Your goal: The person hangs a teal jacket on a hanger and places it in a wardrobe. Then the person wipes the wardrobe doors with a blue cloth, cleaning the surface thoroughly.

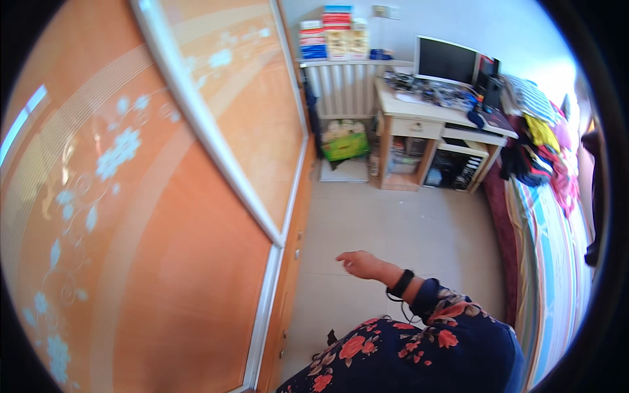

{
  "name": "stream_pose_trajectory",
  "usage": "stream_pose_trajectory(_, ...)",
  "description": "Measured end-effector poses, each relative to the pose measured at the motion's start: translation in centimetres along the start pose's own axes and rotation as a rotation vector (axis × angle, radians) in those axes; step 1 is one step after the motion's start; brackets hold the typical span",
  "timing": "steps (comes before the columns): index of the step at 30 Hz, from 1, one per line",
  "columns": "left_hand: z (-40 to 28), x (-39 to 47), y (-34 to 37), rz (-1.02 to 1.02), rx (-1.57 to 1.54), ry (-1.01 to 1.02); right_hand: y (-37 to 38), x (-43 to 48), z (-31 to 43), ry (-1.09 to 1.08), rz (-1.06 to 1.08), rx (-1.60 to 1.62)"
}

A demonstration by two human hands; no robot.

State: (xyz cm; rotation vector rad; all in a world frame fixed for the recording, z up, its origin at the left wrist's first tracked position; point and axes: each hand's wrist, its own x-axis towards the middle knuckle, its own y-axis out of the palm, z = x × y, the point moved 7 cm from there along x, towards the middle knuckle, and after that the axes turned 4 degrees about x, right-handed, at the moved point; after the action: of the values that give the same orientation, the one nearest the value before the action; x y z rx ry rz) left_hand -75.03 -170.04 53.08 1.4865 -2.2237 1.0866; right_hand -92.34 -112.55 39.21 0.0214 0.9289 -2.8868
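Note:
My right hand (pixel 362 264) reaches forward over the tiled floor (pixel 363 221), with one finger pointing left and the others loosely bent. Nothing shows in it, and it touches nothing. A black band (pixel 403 283) circles the wrist, with a dark cable (pixel 404 310) hanging below. The sleeve (pixel 457 314) is dark blue with red flowers. Nearest to the fingertips, on the left, is the wooden base of a sliding-door wardrobe (pixel 196 265) with orange, flower-patterned panels. My left hand is out of view.
Ahead stands a desk (pixel 417 112) with a monitor (pixel 446 60) and clutter; a computer tower (pixel 454 167) sits beneath it. Boxes (pixel 339 42) rest above a radiator (pixel 344 88), near a green bag (pixel 345 142). Right is a striped bed (pixel 550 255) with piled clothes (pixel 540 142).

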Motion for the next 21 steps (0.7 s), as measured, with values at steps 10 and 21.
stream_pose_trajectory(10,-18.9,-30.1,31.7,1.764,0.103,0.224,-24.4,-24.0,-21.2,0.486,-0.514,-0.034)
stream_pose_trajectory(21,-31.2,-39.4,48.4,1.695,0.369,0.621,-33.9,-25.0,-30.6,0.681,-0.549,0.134)
